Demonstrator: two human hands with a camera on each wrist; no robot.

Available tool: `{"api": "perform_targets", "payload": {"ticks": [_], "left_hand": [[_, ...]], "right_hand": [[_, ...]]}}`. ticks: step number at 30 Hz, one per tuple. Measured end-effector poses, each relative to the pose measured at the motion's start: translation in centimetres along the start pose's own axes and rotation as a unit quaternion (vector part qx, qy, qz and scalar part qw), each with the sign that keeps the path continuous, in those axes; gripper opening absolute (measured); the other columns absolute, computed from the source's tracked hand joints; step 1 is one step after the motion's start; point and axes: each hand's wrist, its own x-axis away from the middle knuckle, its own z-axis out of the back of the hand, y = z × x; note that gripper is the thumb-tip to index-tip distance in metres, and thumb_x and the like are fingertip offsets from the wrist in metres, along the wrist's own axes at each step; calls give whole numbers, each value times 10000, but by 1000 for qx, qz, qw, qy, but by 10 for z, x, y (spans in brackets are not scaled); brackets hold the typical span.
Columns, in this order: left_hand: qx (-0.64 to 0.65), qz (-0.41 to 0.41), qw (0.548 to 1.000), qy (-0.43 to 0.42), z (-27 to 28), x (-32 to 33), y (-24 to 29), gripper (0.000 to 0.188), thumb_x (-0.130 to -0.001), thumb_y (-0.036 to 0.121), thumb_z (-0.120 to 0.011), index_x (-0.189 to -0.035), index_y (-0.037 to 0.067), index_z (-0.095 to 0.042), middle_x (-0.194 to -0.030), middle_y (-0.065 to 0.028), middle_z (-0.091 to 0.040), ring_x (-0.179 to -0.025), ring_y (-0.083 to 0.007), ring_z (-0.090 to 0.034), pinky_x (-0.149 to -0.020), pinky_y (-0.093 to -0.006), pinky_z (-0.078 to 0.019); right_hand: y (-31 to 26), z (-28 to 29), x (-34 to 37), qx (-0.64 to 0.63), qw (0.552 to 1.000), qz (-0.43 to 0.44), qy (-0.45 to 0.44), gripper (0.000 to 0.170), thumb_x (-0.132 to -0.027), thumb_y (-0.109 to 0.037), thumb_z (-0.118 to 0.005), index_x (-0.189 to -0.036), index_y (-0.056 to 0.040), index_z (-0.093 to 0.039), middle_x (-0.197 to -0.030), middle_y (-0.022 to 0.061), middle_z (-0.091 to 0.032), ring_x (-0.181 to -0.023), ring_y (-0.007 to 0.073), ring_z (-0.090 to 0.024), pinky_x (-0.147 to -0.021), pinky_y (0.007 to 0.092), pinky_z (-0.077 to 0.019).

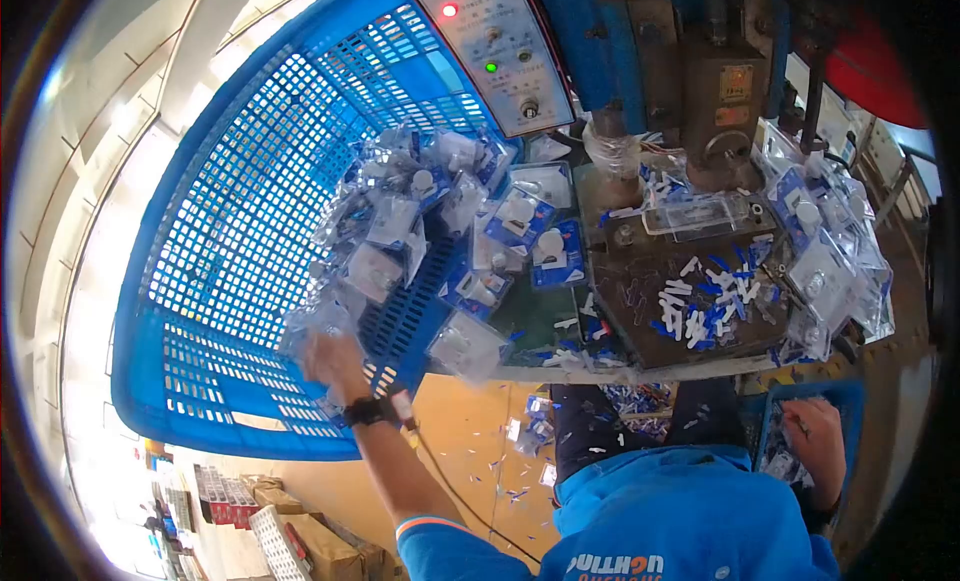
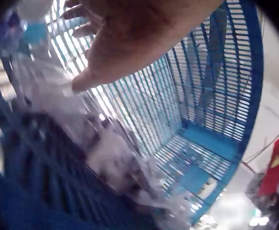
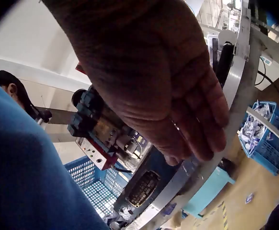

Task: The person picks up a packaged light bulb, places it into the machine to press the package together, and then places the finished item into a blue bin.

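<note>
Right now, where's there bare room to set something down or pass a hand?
In the blue basket, between the heaped clear packs and its left rim. On the bench, a small dark-green patch between the packs and the dark plate. Crowded: the plate's middle and right, strewn with loose bits, and the bench's right end, piled with packs.

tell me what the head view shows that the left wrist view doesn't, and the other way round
Only head: the right hand at a small blue bin, the lettered blue shirt, and scattered white and blue pieces.

Only left wrist: a red surface with a yellow mark, at the right edge.

Both: the left hand, the large blue basket and clear packs, blurred in the wrist view.
</note>
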Motion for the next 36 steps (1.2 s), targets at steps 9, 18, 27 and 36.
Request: {"api": "perform_targets", "payload": {"ticks": [9,18,27,36], "left_hand": [[-72,20,993,-95,-43,13,-62,345,-823,231,-579,-1113,49,-616,-977,-199,-688,-935,-417,-619,-818,-536,-427],[-215,3,954,-208,27,32,-54,230,-845,199,-601,-995,104,-747,-1122,-130,-679,-1073,-365,-584,-909,-443,-453],[0,-53,994,-99,6,1,-50,153,-837,124,-595,-877,40,-716,-984,-198,-682,-910,-429,-648,-746,-511,-523],[-31,162,960,-228,54,40,-10,638,-854,434,-657,-1283,-17,-519,-1245,-249,-578,-1110,-438,-581,-981,-498,-442]], "right_hand": [[-6,-13,-14,3,998,59,-10,227,-741,-5,-688,-967,18,-680,-827,165,-655,-771,360,-623,-696,435,-469],[0,-17,-7,12,999,45,-9,224,-761,-26,-672,-982,11,-676,-851,155,-671,-809,351,-622,-743,419,-467],[1,-18,-7,7,999,9,-30,212,-781,-45,-674,-990,-15,-680,-897,140,-683,-860,348,-621,-820,421,-454],[4,-27,0,22,999,36,-17,226,-760,-32,-687,-984,-7,-683,-893,165,-671,-850,359,-626,-774,434,-464]]}}
